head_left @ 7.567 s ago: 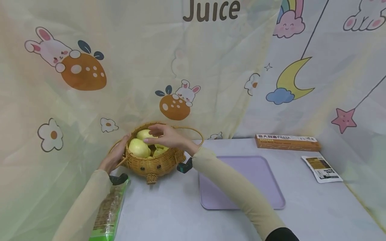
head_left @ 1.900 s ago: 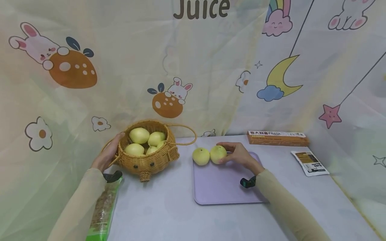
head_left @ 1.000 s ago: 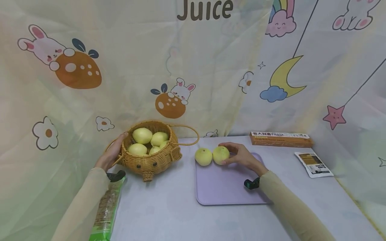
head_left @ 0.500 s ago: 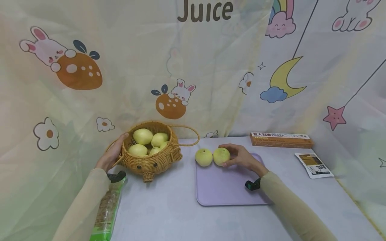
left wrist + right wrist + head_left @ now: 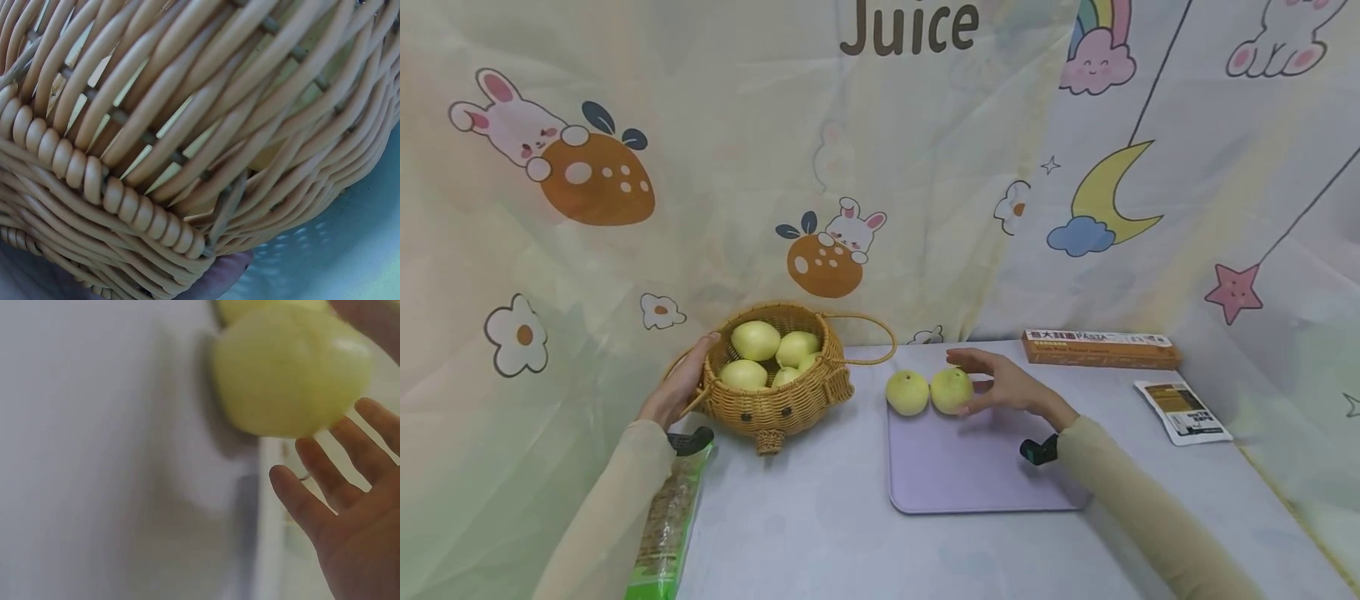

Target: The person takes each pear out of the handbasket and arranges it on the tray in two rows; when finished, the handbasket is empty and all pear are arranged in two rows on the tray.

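Observation:
My left hand [image 5: 679, 385] holds the left side of a wicker basket [image 5: 775, 410] with an animal face. Its weave [image 5: 187, 112] fills the left wrist view, where a fingertip [image 5: 219, 275] shows below. Several pale yellow-green pears [image 5: 756, 341] lie inside. Two more, a left pear [image 5: 907, 392] and a right pear [image 5: 951, 391], sit side by side at the back of a purple tray [image 5: 977, 479]. My right hand [image 5: 1006, 385] is beside the right pear, fingers spread and thumb apart. In the right wrist view the straight fingers [image 5: 312, 506] stand just off that pear [image 5: 290, 375].
An orange-brown pasta box [image 5: 1101, 352] lies at the back right against the cloth backdrop. In front of it is a white and brown pouch [image 5: 1182, 413]. A green-edged clear bag [image 5: 666, 521] lies under the left forearm. The basket's right handle loop [image 5: 880, 329] sticks out toward the tray.
Earlier my right hand reached into the basket; later it held the right pear on the tray. Now its fingers have loosened and drawn slightly right. My left hand stays on the basket.

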